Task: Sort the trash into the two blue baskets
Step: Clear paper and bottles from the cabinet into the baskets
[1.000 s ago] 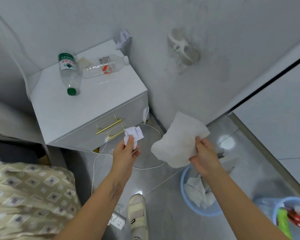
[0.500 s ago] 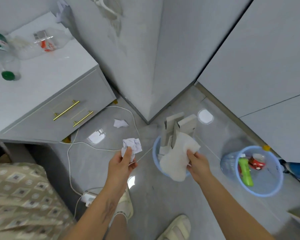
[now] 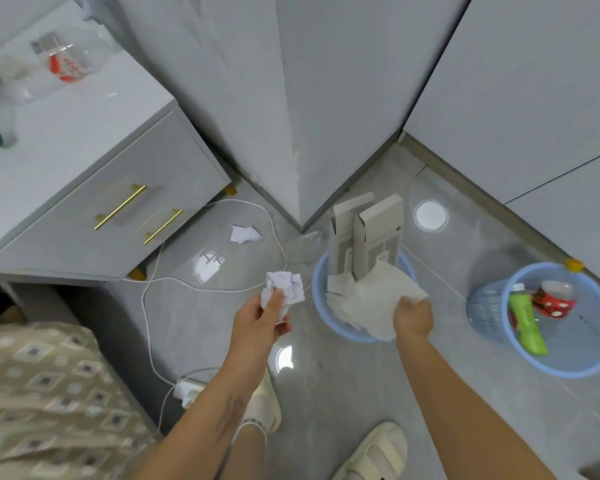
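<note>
Two hands busy: left hand (image 3: 257,323) pinches paper wad (image 3: 285,289) beside near basket (image 3: 321,306); right hand (image 3: 413,315) grips tissue (image 3: 374,299) over it (boxes (image 3: 368,233) inside). Far basket (image 3: 568,365) w/ bottles sits right.

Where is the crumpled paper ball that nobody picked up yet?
In the head view, the loose crumpled paper ball lies on the floor left of centre, beside the white cable, between the drawer cabinet and the wall corner.
</note>
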Tool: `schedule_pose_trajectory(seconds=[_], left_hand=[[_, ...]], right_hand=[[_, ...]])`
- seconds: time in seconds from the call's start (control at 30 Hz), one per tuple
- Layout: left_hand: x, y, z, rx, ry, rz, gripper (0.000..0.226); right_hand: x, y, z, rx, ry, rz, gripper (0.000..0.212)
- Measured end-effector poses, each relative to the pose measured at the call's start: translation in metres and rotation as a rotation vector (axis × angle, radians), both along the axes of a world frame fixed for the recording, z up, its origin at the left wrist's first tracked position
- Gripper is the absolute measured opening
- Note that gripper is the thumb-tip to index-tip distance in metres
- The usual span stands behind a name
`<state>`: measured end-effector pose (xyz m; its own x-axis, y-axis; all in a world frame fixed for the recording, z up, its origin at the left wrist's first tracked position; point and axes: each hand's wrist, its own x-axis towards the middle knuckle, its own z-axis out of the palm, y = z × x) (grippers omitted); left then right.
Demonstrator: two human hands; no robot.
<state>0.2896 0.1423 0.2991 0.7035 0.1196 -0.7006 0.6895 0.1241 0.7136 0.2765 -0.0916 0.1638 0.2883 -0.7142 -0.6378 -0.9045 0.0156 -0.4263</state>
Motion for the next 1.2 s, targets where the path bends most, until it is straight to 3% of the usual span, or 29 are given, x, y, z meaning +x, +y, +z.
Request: schedule_pose_trajectory(seconds=[0.13,0.3,0.4,0.6,0.77,0.93,1.03,1.13,1.2], left_hand=[[-0.005,-0.003,-0.014,0.011,0.012,-0.029,0.016],[-0.015,-0.02,-0.024,0.072,0.077,-0.125,0.017],[-0.018,-0.036,-0.03,0.131,0.102,-0.268,0.016],[-0.005,-0.078,-0.073,0.347,0.127,-0.552,0.023],[0.016,-0.111,-0.121,0.485,0.152,-0.688,0.038],[0.021,-0.124,-0.141,0.375,0.245,-0.742,0.026],[0.018,-0.113,-0.143,0.415,0.226,-0.782,0.025],[0.022,-0.089,-0.153,0.5,0.166,-0.762,0.021],[0.032,-0.071,-0.161,0.6,0.084,-0.725,0.016]], right_hand=[[-0.011,0.004,-0.023,0.188,0.279,0.372,0.054],[-0.031,-0.009,-0.002,0.17,0.008,0.19,0.031],[-0.049,-0.024,0.015,0.228,-0.01,0.225,0.016],[-0.074,-0.046,0.029,0.318,0.019,0.418,0.024],[-0.077,-0.055,0.019,0.339,0.002,0.516,0.011],[-0.074,-0.058,0.01,0.447,-0.022,0.356,0.011],[-0.073,-0.059,0.006,0.463,-0.03,0.317,0.01],[-0.067,-0.057,0.002,0.427,-0.044,0.387,0.015],[-0.058,-0.056,-0.003,0.332,-0.056,0.555,0.013]])
